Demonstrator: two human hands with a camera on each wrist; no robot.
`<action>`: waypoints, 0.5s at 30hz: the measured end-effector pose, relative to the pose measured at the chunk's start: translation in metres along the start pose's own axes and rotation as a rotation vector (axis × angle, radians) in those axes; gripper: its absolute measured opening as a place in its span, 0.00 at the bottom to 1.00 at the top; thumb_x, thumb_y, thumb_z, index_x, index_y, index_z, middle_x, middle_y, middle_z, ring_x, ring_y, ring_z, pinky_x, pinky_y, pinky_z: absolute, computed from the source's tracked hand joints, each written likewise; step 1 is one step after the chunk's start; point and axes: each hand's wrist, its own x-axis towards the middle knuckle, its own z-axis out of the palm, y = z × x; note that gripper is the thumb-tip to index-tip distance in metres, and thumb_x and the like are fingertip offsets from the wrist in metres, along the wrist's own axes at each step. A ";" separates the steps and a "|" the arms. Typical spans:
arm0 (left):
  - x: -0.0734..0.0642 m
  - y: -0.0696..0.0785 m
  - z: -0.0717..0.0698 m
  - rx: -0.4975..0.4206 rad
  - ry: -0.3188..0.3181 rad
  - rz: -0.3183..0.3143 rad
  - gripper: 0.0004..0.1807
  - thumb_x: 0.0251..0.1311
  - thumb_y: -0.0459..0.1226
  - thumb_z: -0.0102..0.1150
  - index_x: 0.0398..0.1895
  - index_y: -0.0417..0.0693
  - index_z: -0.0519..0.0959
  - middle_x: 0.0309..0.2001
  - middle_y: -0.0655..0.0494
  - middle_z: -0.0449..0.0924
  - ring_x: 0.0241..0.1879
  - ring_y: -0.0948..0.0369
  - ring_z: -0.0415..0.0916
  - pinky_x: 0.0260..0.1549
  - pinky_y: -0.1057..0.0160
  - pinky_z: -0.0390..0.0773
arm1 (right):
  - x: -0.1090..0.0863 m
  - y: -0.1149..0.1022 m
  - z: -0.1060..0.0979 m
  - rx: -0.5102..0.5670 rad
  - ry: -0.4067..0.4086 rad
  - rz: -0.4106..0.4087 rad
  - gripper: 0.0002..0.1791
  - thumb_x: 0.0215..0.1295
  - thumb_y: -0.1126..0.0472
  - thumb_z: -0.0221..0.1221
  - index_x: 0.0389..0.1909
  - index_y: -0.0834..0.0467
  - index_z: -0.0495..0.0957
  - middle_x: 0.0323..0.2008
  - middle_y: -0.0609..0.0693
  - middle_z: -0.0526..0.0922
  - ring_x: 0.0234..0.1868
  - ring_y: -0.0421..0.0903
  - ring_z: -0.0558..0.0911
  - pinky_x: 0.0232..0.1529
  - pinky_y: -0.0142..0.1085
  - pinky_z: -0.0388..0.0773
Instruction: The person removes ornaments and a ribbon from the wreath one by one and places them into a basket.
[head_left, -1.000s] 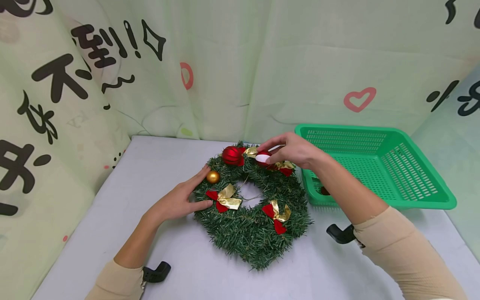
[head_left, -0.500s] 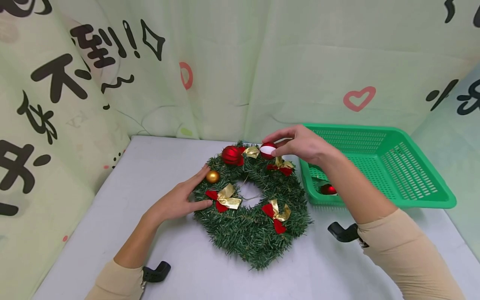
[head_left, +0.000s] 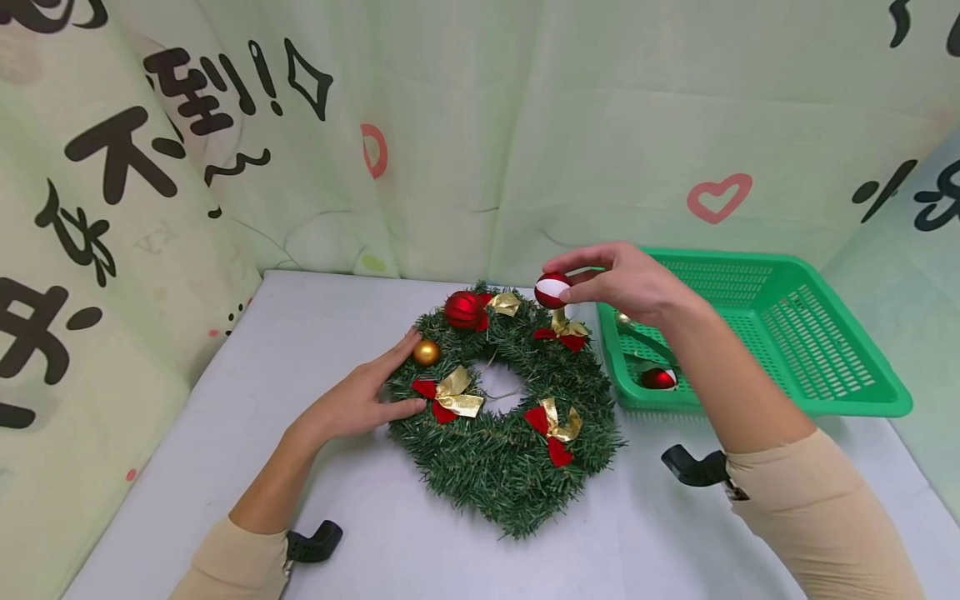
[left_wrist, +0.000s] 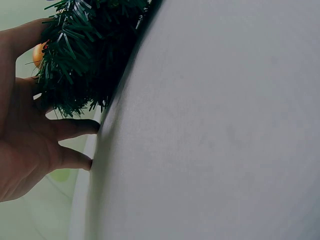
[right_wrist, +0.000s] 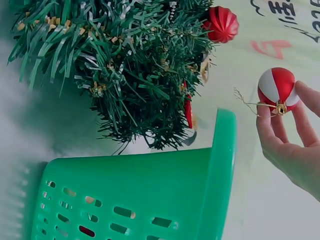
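A green wreath [head_left: 502,492] lies on the white table, dressed with red and gold bows [head_left: 450,396], a shiny red bauble [head_left: 465,310] and a small gold bauble [head_left: 427,353]. My left hand [head_left: 367,396] rests on its left side, fingers spread; in the left wrist view two fingertips touch the tabletop beside the greenery. Above the wreath's upper right, my right hand [head_left: 626,279] pinches a red-and-white bauble [head_left: 552,289] between thumb and fingers. The right wrist view shows that bauble's gold cap and thin hanging string, raised clear of the wreath.
A green plastic basket [head_left: 855,350] stands at the right, close beside the wreath. Inside it lie a red-and-white bauble [head_left: 659,378] and a small gold ball, partly behind my right forearm. A printed curtain [head_left: 450,125] hangs along the table's back and left.
My right hand has lifted the red-and-white bauble off the wreath's top, moving up and to the right. More of the basket's contents now show. The left hand has stayed in place.
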 end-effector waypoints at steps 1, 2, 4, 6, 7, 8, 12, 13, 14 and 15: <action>0.000 0.000 0.000 0.000 0.000 0.000 0.53 0.68 0.55 0.65 0.87 0.59 0.42 0.86 0.55 0.40 0.82 0.45 0.49 0.76 0.37 0.58 | -0.001 0.000 -0.001 -0.001 0.005 0.000 0.25 0.66 0.60 0.71 0.64 0.51 0.82 0.63 0.53 0.82 0.62 0.50 0.80 0.67 0.49 0.70; 0.000 0.000 0.000 0.000 0.000 0.000 0.53 0.68 0.55 0.65 0.87 0.59 0.42 0.86 0.55 0.40 0.82 0.45 0.49 0.76 0.37 0.58 | -0.003 0.000 -0.003 0.001 0.009 0.000 0.25 0.66 0.60 0.71 0.64 0.51 0.82 0.64 0.53 0.81 0.62 0.50 0.80 0.67 0.50 0.70; 0.000 0.000 0.000 0.000 0.000 0.000 0.53 0.68 0.55 0.65 0.87 0.59 0.42 0.86 0.55 0.40 0.82 0.45 0.49 0.76 0.37 0.58 | -0.005 0.000 -0.005 0.007 0.015 0.002 0.26 0.66 0.59 0.71 0.65 0.51 0.81 0.64 0.53 0.80 0.62 0.51 0.80 0.68 0.51 0.70; 0.001 -0.001 0.000 -0.001 0.000 0.002 0.53 0.68 0.55 0.65 0.87 0.59 0.42 0.86 0.55 0.40 0.82 0.45 0.49 0.76 0.37 0.58 | -0.007 0.000 -0.008 0.013 0.021 0.003 0.26 0.66 0.58 0.71 0.66 0.51 0.80 0.65 0.53 0.79 0.62 0.51 0.81 0.70 0.52 0.69; 0.001 -0.001 0.000 -0.002 0.000 0.002 0.53 0.69 0.55 0.65 0.87 0.59 0.42 0.86 0.55 0.40 0.82 0.45 0.48 0.76 0.37 0.57 | -0.008 0.000 -0.009 0.015 0.024 0.002 0.27 0.67 0.58 0.71 0.66 0.51 0.80 0.65 0.54 0.79 0.61 0.51 0.81 0.71 0.52 0.68; 0.001 -0.001 0.000 -0.002 -0.001 0.002 0.53 0.69 0.55 0.65 0.87 0.59 0.42 0.86 0.55 0.40 0.82 0.45 0.48 0.77 0.37 0.57 | -0.009 0.000 -0.010 0.014 0.027 0.002 0.27 0.67 0.57 0.70 0.66 0.52 0.80 0.65 0.54 0.79 0.61 0.51 0.81 0.71 0.52 0.68; 0.001 -0.001 0.000 -0.003 -0.002 0.002 0.53 0.68 0.55 0.65 0.87 0.59 0.42 0.86 0.55 0.40 0.83 0.46 0.48 0.77 0.37 0.57 | -0.013 0.001 -0.014 0.015 0.035 -0.002 0.28 0.67 0.56 0.70 0.68 0.52 0.79 0.65 0.53 0.79 0.62 0.51 0.80 0.73 0.53 0.67; 0.001 -0.001 0.000 -0.002 -0.002 0.001 0.54 0.68 0.55 0.65 0.87 0.59 0.42 0.86 0.55 0.40 0.82 0.46 0.48 0.77 0.38 0.57 | -0.013 0.001 -0.015 0.014 0.038 -0.001 0.28 0.67 0.56 0.71 0.68 0.51 0.79 0.65 0.53 0.79 0.63 0.50 0.79 0.73 0.54 0.66; 0.001 -0.001 0.000 -0.003 -0.002 0.002 0.53 0.68 0.55 0.65 0.87 0.59 0.42 0.86 0.55 0.40 0.82 0.46 0.48 0.77 0.38 0.57 | -0.014 0.001 -0.016 0.015 0.040 -0.002 0.28 0.67 0.55 0.71 0.67 0.51 0.79 0.65 0.53 0.79 0.63 0.50 0.79 0.74 0.54 0.66; 0.000 -0.001 0.000 -0.003 -0.001 0.002 0.54 0.68 0.55 0.65 0.87 0.59 0.42 0.86 0.55 0.40 0.82 0.46 0.48 0.77 0.38 0.57 | -0.015 0.001 -0.017 0.018 0.041 -0.001 0.28 0.67 0.55 0.71 0.67 0.51 0.79 0.66 0.52 0.78 0.63 0.50 0.79 0.74 0.54 0.65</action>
